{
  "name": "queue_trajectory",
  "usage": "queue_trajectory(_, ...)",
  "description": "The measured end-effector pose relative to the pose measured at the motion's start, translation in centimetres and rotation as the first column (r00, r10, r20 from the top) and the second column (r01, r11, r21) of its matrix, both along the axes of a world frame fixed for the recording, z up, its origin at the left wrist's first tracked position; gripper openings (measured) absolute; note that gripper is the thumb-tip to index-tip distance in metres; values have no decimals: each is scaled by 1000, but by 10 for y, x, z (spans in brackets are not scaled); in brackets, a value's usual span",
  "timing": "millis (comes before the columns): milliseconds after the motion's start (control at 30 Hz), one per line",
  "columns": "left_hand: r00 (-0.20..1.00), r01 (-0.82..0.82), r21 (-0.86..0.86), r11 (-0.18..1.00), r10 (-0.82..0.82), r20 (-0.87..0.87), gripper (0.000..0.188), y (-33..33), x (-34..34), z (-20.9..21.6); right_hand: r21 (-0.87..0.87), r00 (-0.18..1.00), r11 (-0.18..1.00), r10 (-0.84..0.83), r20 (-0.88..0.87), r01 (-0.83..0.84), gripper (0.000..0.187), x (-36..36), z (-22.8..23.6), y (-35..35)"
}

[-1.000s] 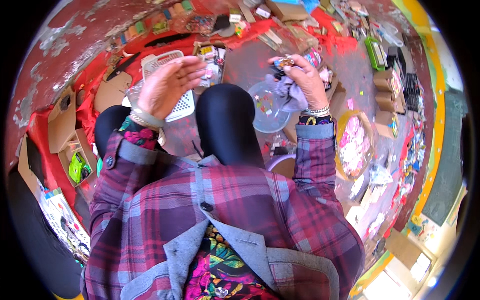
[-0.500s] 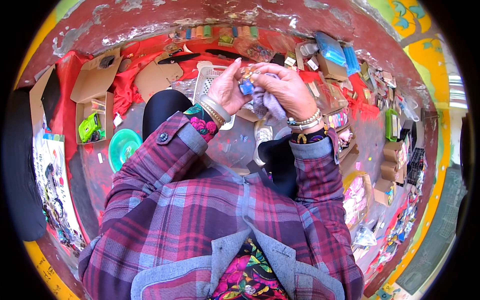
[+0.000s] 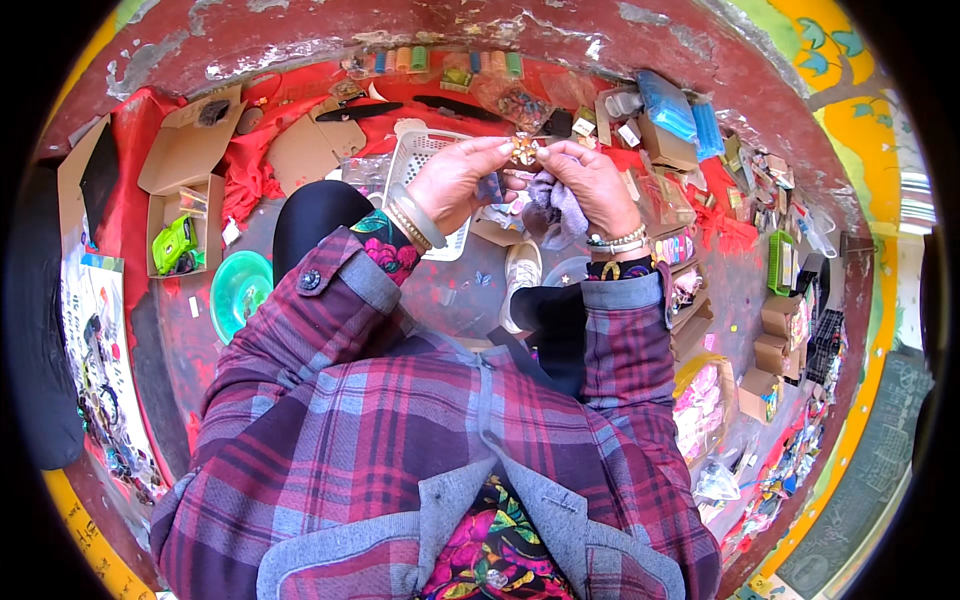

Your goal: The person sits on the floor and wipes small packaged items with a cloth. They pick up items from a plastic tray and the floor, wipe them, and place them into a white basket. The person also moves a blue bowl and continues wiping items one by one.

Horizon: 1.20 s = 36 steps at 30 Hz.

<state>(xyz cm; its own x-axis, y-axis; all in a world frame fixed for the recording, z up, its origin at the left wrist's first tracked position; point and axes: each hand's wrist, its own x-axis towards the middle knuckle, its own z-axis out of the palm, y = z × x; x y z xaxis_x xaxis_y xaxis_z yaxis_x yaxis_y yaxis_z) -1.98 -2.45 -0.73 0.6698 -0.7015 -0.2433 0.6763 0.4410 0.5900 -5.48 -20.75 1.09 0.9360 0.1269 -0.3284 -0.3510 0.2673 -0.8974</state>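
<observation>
Between my two hands is a small, shiny, gold-and-amber ornament (image 3: 524,150), perhaps a hair clip or brooch; I cannot make out which. My left hand (image 3: 458,183) pinches its left side between thumb and fingertips. A dark blue piece (image 3: 489,189) shows under the left fingers, partly hidden. On the other side, my right hand (image 3: 598,190) is closed, its fingertips at the ornament's right edge. A crumpled greyish-purple cloth (image 3: 556,210) hangs from the right palm and fingers. Just beyond my left hand stands a white perforated plastic basket (image 3: 408,158).
A green bowl (image 3: 226,296) and a cardboard box (image 3: 160,236) with a bright green toy car (image 3: 175,246) are on the left. Blue plastic packs (image 3: 668,108) lie at the far right. Small boxes (image 3: 760,392) and clutter line the right side. A white shoe (image 3: 521,280) shows below my hands.
My hands have moved slightly apart. The ornament, earlier near the right fingers with the cloth against it, is now stretched between both hands' fingertips. The cloth hangs lower.
</observation>
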Motion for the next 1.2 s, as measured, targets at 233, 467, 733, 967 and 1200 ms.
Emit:
queue_trajectory(233, 996, -6, -2, 1000, 5, -92, 24, -2, 1, -5, -189, 967, 979, -31, 253, 81, 27, -9, 16, 4)
queue_trajectory(467, 994, 82, 20, 996, -81, -70, 31, -4, -1, -7, -426, 865, 897, 117, 489, 119, 24, -10, 6, 8)
queue_trajectory(733, 1000, 24, 72, 997, -24, -6, 25, -1, 1, -10, -21, 980, 983, -179, 90, 181, 18, -5, -3, 4)
queue_trajectory(967, 995, 2, 71, 997, -9, 104, 13, -2, 1, -13, -40, 985, 985, -163, 53, 166, 17, -5, 3, 9)
queue_trajectory(1200, 994, 20, 65, 998, -28, 109, 9, -1, 5, -21, -76, 993, 990, -116, 38, 118, 19, -6, 6, 9)
